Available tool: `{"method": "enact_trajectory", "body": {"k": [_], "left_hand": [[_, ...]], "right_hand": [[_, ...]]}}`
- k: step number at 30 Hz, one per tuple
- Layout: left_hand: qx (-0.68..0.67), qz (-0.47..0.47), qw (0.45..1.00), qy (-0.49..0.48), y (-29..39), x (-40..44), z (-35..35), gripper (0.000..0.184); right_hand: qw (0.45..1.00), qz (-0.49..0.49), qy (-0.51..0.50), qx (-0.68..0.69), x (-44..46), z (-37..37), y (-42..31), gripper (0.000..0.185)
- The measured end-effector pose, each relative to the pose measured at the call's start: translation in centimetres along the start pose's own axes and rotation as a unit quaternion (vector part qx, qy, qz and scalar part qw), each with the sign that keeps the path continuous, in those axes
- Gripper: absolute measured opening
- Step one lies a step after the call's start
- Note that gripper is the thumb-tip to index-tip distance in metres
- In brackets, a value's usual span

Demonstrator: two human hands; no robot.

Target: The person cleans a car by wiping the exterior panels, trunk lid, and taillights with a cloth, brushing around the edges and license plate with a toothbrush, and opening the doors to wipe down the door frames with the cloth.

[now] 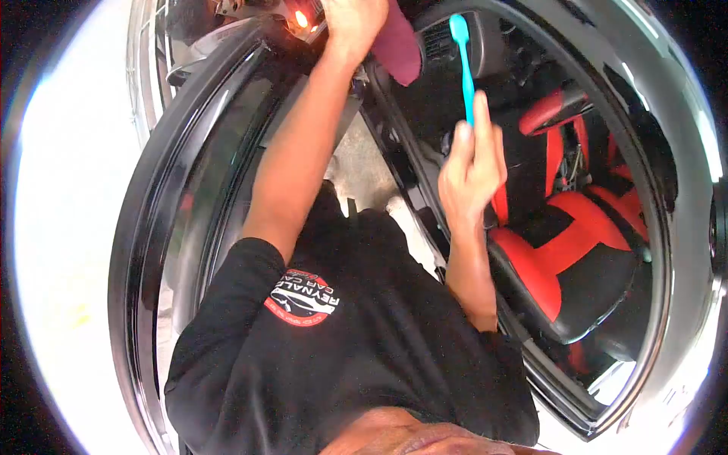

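My right hand (474,167) is closed around the handle of a turquoise brush (459,45), whose head points up toward the dark dashboard and its air vent (437,45). At the top edge, my left hand (356,19) is partly cut off by the frame. A maroon cloth (398,49) hangs beside it, and the fingers on that side are out of view, so its grip is hard to make out.
An open car door (140,220) stands on the left. On the right, the door opening frames a red and black seat (572,250) and a red-topped lever or handle (542,117). A glowing orange light (301,19) shows at the top.
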State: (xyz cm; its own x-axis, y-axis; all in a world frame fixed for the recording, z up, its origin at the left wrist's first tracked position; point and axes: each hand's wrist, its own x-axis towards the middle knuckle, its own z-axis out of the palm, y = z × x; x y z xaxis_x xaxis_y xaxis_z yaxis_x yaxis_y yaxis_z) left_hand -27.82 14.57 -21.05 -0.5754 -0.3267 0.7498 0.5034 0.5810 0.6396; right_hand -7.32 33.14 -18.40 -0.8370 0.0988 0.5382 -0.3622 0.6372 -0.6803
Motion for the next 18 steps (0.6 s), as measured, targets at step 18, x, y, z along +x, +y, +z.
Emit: {"method": "enact_trajectory", "body": {"k": [18], "left_hand": [[-0.219, -0.313, 0.916, -0.119, 3.1, -4.6, -6.7, 0.009]], "right_hand": [[0.981, 0.088, 0.103, 0.138, 1.3, 14.4, 2.8, 0.043]]}}
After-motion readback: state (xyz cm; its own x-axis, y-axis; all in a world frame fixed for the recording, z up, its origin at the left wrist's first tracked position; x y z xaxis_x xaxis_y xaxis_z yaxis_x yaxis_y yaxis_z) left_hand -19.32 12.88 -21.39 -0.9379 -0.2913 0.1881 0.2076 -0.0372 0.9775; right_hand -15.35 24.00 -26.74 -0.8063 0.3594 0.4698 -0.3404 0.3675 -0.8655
